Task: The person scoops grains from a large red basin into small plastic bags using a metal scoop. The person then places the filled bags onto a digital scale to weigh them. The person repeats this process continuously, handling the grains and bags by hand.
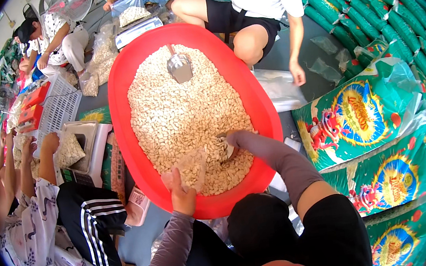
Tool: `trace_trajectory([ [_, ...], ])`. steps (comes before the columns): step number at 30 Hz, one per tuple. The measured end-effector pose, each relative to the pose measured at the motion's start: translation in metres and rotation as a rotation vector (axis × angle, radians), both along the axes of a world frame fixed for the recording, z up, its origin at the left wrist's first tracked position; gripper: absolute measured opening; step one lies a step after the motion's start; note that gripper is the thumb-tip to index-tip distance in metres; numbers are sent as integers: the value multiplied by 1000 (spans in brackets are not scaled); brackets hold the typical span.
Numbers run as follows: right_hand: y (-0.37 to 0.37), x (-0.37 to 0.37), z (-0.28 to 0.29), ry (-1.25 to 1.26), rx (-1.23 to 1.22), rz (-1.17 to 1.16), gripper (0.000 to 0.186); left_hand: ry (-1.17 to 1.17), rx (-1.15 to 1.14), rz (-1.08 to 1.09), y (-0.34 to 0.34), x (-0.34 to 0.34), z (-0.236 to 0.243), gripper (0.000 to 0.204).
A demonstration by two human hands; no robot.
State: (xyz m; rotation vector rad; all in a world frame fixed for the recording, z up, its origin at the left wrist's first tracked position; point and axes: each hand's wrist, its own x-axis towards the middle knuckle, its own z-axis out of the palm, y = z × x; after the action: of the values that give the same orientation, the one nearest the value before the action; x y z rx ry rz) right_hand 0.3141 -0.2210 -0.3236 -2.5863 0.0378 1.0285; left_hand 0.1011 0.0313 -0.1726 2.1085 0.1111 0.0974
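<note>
In front of me is a large red oval tub (126, 154) full of pale seeds (184, 115) that look like pumpkin seeds. My left hand (182, 196), over the near rim, grips a clear plastic bag (192, 168) with some seeds visible through it. Beside the bag, my right hand (234, 138) is closed around a scoop (230, 152) dipped in the seeds; its handle is mostly hidden by the fingers. A second metal scoop (180, 69) lies on the seeds toward the far end, untouched.
Large green printed sacks (365, 114) are stacked at the right. A white scale (90, 153) with a filled bag (70, 149) stands left, near a grey plastic crate (58, 107). Co-workers sit around the tub; another scale (138, 31) is at the far side.
</note>
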Motion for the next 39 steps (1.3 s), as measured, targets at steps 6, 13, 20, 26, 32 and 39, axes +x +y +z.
trace_trajectory([
  [6,61,-32,-73,-31,60,-59,63,148,-728,-72,-11,-5,41,73],
  [13,45,-28,-2,36,166,-182,60,271,-210,44,13,3,-17,64],
  [20,30,-8,64,-17,301,-243,65,212,-38,-24,10,5,-6,70],
  [26,16,-19,90,-223,330,-275,45,121,175,9,8,-2,-5,70],
  [32,-34,-38,108,-369,442,7,38,88,177,-45,0,6,-2,69],
  [39,9,-56,168,69,277,163,33,26,308,-91,-19,6,-3,72],
])
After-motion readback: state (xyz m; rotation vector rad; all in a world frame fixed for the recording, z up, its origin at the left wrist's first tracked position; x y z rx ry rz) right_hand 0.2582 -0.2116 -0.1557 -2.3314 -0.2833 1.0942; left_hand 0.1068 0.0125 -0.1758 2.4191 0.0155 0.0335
